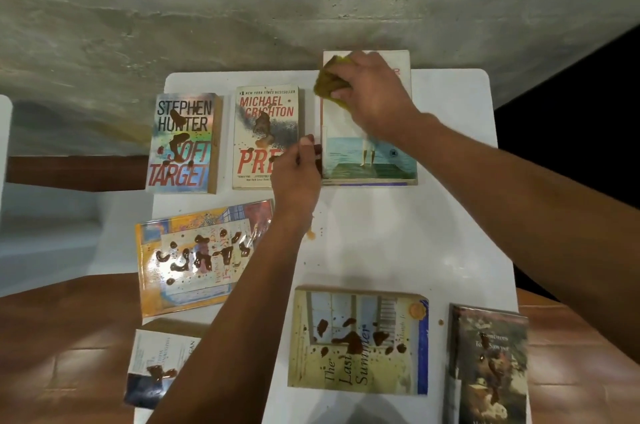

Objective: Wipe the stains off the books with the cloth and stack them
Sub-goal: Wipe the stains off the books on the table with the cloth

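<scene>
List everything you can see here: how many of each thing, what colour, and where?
table: one, white, centre, bearing all the books
sea-cover book: one, teal and white, far right, no stains showing
Soft Target book: one, silvery, far left, brown stains
Prey book: one, cream and red, far middle, stained
orange book: one, glossy orange, middle left, stained
The Last Summer book: one, pale yellow, near centre, stained
dark books: two, near left and near right, stained
cloth: one, yellow-green, on the sea-cover book
left hand: steadies that book's edge
right hand: grips the cloth
</scene>
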{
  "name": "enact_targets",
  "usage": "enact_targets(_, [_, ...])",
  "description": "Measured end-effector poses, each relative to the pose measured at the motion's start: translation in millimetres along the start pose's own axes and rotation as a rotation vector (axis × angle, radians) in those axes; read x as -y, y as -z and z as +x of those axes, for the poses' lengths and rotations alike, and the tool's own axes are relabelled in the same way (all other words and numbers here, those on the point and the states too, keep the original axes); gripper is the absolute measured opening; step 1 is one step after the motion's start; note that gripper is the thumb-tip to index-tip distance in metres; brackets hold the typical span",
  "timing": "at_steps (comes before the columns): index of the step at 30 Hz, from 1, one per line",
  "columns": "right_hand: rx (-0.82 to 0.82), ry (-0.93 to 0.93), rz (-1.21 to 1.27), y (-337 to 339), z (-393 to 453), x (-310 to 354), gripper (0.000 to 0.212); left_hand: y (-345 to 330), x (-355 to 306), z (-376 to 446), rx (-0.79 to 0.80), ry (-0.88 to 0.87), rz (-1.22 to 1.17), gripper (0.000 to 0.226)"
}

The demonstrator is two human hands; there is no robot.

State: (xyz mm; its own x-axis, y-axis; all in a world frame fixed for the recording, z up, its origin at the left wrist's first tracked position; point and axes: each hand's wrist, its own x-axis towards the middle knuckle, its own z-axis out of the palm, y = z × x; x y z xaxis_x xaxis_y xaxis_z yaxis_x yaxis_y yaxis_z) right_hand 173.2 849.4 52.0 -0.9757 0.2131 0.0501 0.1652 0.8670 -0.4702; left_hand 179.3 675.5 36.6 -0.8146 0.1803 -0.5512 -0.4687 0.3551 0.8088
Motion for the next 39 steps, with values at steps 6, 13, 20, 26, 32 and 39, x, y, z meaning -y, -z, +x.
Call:
enact_targets(6, [0.086,0.073,-0.044,-13.3,-67.4,18.3,0.030,4.6,-7.0,-4.7,-0.008,0.161,-0.290,0.052])
enact_targets(13, [0.155,0.117,0.126,1.2,-133.7,42.2,0.037,6.3,-12.3,-19.8,0.059,0.112,-0.205,0.067])
enact_targets(20, [0.049,-0.577,0.959,41.8,-186.7,48.8,0.023,9.8,-12.2,-42.7,-0.030,0.019,-0.026,0.047])
enact_targets(26, [-0.184,-0.827,1.392,79.6,-232.9,33.5,0.049,12.2,-8.4,-81.9,-0.099,-0.126,0.127,0.037])
enact_targets(32, [-0.254,-0.919,1.456,97.3,-276.7,29.4,0.048,10.1,4.2,-119.0,-0.103,-0.174,0.166,0.033])
enact_targets(39, [-0.230,-0.961,1.580,104.1,-307.8,45.0,0.057,-2.8,13.6,-171.7,0.034,-0.163,0.158,0.024])
